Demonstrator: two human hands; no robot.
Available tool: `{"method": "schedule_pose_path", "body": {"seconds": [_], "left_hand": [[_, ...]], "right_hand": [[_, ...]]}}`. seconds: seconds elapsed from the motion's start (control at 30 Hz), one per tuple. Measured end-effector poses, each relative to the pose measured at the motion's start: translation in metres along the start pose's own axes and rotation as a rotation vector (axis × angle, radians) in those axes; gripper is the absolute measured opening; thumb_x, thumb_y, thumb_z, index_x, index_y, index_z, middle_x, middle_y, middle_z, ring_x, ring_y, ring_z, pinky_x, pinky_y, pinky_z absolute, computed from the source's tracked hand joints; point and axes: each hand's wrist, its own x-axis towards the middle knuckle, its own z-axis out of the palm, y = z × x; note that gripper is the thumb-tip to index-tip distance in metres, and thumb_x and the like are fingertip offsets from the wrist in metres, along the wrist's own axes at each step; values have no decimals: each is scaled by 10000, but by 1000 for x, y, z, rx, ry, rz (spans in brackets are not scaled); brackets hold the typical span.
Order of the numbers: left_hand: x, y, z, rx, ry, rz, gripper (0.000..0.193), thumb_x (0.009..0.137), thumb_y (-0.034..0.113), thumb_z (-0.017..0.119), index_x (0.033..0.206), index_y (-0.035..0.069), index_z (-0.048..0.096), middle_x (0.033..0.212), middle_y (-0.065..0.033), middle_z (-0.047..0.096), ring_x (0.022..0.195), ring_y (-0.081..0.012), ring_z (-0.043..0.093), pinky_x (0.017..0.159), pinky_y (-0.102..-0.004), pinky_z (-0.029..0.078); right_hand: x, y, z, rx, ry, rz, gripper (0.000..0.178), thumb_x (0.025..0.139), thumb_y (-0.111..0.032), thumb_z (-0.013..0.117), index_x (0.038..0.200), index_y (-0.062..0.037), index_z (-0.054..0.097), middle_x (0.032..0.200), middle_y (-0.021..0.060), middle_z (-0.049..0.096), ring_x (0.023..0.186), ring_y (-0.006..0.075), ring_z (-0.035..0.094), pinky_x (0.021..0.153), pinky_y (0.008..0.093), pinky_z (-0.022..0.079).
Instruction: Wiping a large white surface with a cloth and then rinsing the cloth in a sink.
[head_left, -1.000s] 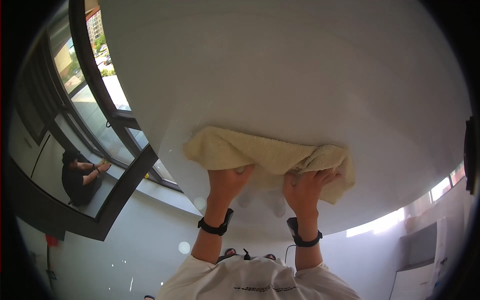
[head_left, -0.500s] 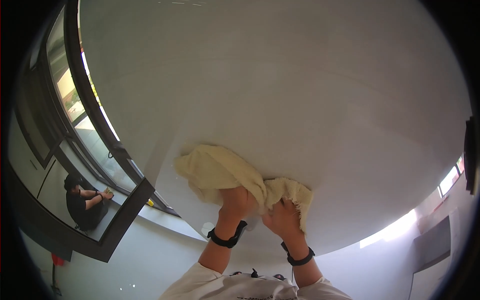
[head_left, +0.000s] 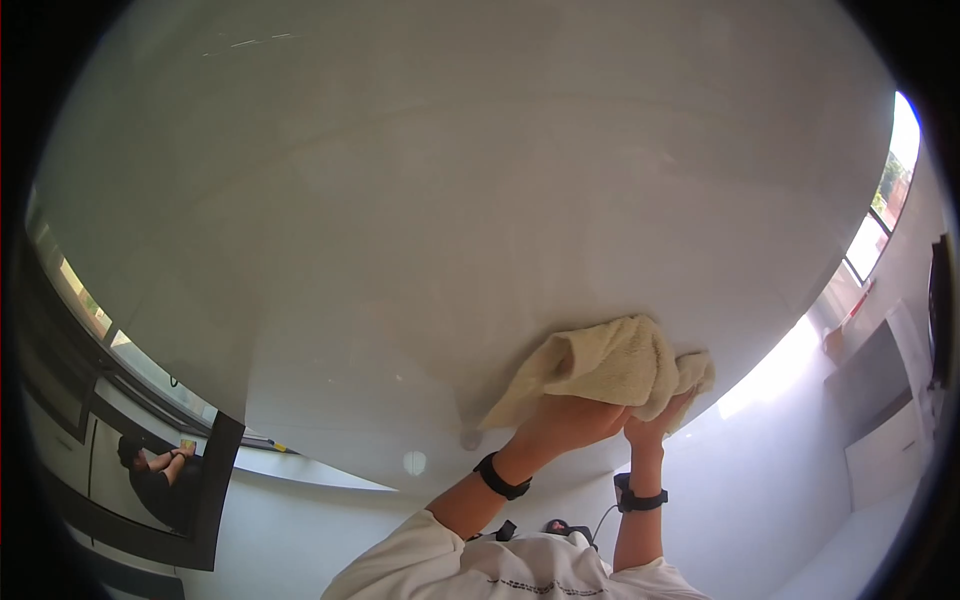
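A cream terry cloth [head_left: 615, 360] lies bunched against a broad, pale, glossy surface [head_left: 450, 220], close to that surface's near right edge. Both ends of my reach meet at it: my left hand [head_left: 585, 420] grips its lower side, with the fingertips tucked out of sight in the folds. Beside it, my right hand [head_left: 650, 428] is closed on the smaller right-hand fold, its fingers partly covered by the fabric. A black band circles each of my wrists.
A person in dark clothes [head_left: 160, 485] shows within a dark frame [head_left: 222, 495] at lower left, hands around a small object. Windows [head_left: 880, 205] stand at the right and far left. A round pale spot [head_left: 414, 463] marks the surface near its front edge.
Both hands and the cloth have moved right across the surface, toward its right edge. The view has turned too, so the dark frame and windows sit lower and further left.
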Motion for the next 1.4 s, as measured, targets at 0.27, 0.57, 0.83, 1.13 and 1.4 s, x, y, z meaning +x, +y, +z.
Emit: {"method": "schedule_pose_path", "body": {"seconds": [0.27,0.57,0.83,1.13,1.4], "left_hand": [[-63,11,114,-417,-613,-35,276,896,235,555,1063,16,572,1113,-158,593,1055,-358,549,950,-443,420],[-99,-16,6,-165,-30,12,316,866,195,610,1139,47,554,1121,-149,581,1053,-346,553,920,-450,449],[-191,-64,-106,-26,58,-495,356,874,157,586,1172,-27,522,1162,-228,545,1114,-405,495,957,-490,381],[-308,-146,-176,-151,892,-979,308,969,185,419,1011,-102,523,1044,-191,581,934,-236,526,843,-359,419],[-188,-102,-132,76,438,-394,133,844,73,516,843,-46,577,810,-156,595,730,-311,548,740,-397,454]], "right_hand": [[-4,85,-4,199,-190,213,688,809,-565,580,1289,-78,501,1320,205,428,1246,441,359,1046,609,206],[-11,-43,50,103,43,-40,708,804,-583,568,1293,-77,497,1321,200,424,1258,444,347,1045,624,191],[-32,-184,139,125,341,-153,726,800,-600,556,1297,-75,493,1321,195,421,1269,448,335,1045,638,178],[-118,-301,132,315,-787,-506,262,714,-276,633,956,-176,638,815,43,624,799,238,613,794,598,383],[-150,-205,82,159,-964,-236,180,763,-242,626,924,-171,661,821,24,639,783,229,628,656,376,488]]}}
